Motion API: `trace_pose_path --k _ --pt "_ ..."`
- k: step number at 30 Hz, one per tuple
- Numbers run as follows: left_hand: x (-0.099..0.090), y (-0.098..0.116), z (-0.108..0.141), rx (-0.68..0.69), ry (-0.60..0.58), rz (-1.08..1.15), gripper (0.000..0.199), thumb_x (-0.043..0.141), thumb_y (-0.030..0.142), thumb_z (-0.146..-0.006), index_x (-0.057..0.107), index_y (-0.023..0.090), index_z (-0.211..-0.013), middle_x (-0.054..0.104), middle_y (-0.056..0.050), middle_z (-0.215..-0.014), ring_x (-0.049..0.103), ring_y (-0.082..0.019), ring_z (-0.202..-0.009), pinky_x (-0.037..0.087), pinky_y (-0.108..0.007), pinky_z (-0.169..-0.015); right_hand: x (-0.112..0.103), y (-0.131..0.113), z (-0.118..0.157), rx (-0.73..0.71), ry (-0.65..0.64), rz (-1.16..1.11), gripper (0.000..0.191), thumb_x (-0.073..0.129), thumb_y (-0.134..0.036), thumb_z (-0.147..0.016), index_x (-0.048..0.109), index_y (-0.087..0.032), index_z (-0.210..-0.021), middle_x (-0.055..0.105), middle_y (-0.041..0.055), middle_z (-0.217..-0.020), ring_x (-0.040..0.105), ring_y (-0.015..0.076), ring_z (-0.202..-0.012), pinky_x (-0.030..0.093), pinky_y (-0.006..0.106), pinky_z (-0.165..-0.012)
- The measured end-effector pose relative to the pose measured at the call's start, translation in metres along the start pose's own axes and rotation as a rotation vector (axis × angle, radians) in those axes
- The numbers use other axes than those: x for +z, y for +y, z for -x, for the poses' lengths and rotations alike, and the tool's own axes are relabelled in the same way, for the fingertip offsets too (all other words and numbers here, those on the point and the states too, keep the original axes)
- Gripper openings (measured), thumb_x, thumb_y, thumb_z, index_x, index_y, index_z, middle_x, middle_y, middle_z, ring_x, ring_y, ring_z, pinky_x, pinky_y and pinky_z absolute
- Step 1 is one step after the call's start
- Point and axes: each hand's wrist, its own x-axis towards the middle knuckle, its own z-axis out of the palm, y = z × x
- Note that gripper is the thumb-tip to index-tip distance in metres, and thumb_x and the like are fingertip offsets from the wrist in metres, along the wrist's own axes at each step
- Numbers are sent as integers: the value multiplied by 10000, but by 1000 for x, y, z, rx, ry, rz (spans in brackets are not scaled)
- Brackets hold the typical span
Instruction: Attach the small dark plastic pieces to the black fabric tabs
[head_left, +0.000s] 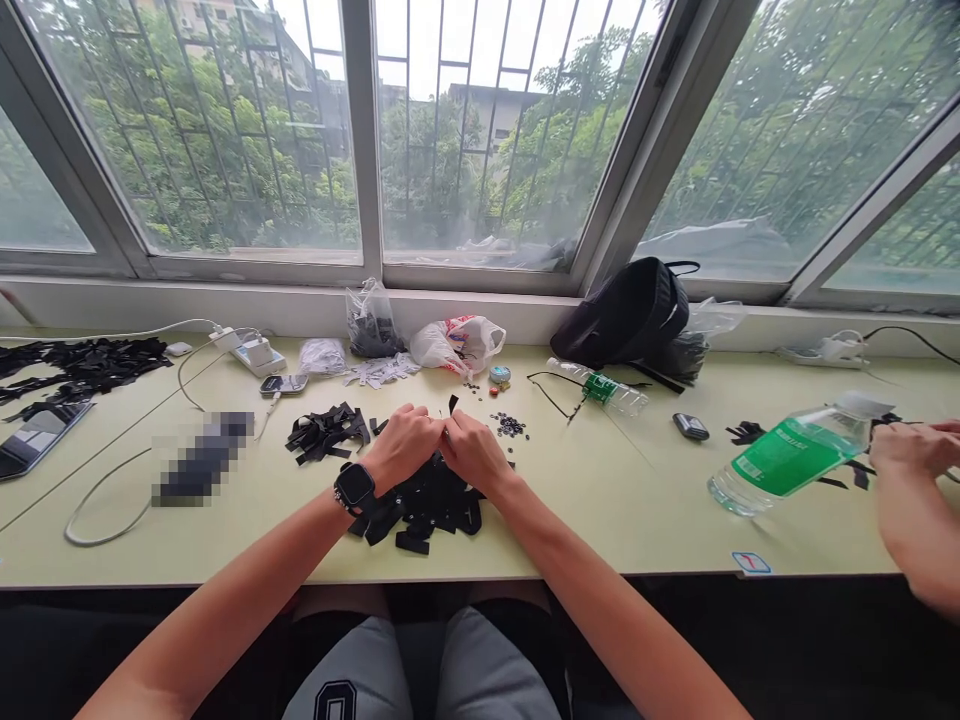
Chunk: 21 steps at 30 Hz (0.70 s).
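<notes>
Two hands meet just above the pile of black strips [424, 512], the left hand [401, 447] and right hand [474, 452], each grip clenched at the fingertips on something too small to tell, with loose dark snap buttons [510, 425] just beyond that pile.

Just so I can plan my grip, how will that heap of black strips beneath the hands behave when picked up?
The black strips will probably feel floppy, since they lie bent and folded over one another. They look thin, so they're likely light. Because they overlap in a loose heap, lifting one may well drag its neighbours along.
</notes>
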Motion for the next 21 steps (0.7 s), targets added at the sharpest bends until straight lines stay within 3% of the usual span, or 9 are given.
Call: trace_pose_path --k 6,11,21 --pt "-2 -2 -1 -25 10 -123 228 530 189 -988 660 164 -802 657 -71 -708 623 -226 -770 349 -346 -709 -1 -4 -1 82 1 89 241 453 -236 -1011 605 -148 -844 593 87 -852 526 181 -723 346 295 -662" --pt "2 -1 0 -53 22 -104 217 536 191 -977 676 166 -813 663 -71 -713 634 -224 -795 363 -339 -728 -1 -6 -2 58 -32 104 249 423 -227 -1022 610 -145 -879 594 87 -865 522 182 -707 350 303 -660" --pt "9 -2 6 -289 31 191 207 566 253 -905 758 195 -856 735 -66 -791 643 -205 -748 349 -300 -646 -1 -10 -3 -28 -93 160 188 439 -193 -1011 610 -130 -965 603 107 -907 549 222 -774 371 330 -682"
